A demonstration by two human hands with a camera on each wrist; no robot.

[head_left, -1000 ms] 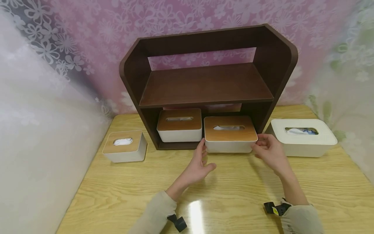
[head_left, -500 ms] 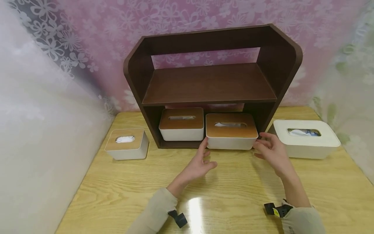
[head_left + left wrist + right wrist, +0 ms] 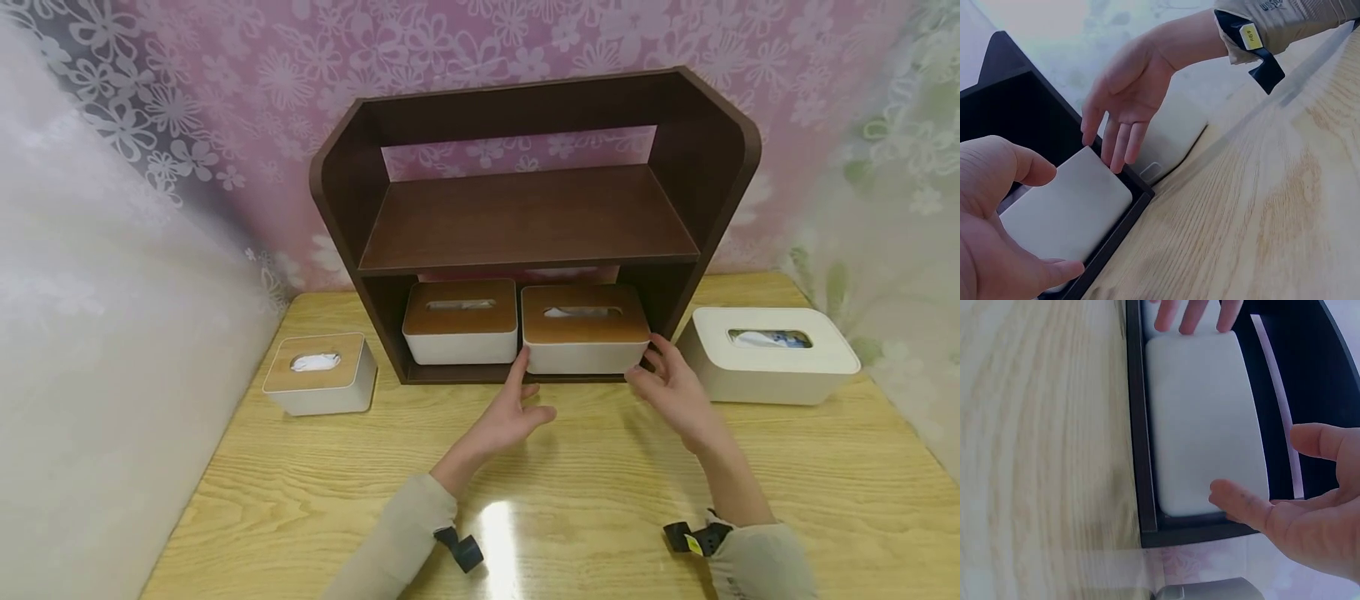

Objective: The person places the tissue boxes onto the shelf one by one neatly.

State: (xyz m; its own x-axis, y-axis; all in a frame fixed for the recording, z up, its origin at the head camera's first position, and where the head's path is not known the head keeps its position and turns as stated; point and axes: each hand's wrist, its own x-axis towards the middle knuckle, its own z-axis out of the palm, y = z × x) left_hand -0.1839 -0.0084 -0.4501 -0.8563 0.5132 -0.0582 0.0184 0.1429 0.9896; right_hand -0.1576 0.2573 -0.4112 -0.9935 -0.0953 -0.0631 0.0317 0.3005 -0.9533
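Note:
A tissue box with a brown wood-look lid and white sides (image 3: 585,358) sits in the right part of the lower compartment of a dark brown shelf (image 3: 532,217). My left hand (image 3: 504,421) is at its left front corner, index finger extended along the edge and thumb apart. At the right front corner, my right hand (image 3: 675,400) touches or nearly touches the box with loosely extended fingers. The box's plain white front (image 3: 1204,425) lies between both hands in the right wrist view. A matching tissue box (image 3: 461,348) stands to its left, a narrow gap between them.
A smaller wood-lidded tissue box (image 3: 322,398) stands on the wooden table (image 3: 300,500) left of the shelf. To the right is a larger all-white tissue box (image 3: 780,383), close to the right hand. A flowered wall (image 3: 450,50) rises behind the shelf.
The right tissue box has slid back into the lower compartment, its front now about level with the shelf's front edge. My right hand has moved forward and left with it; the left hand has barely shifted.

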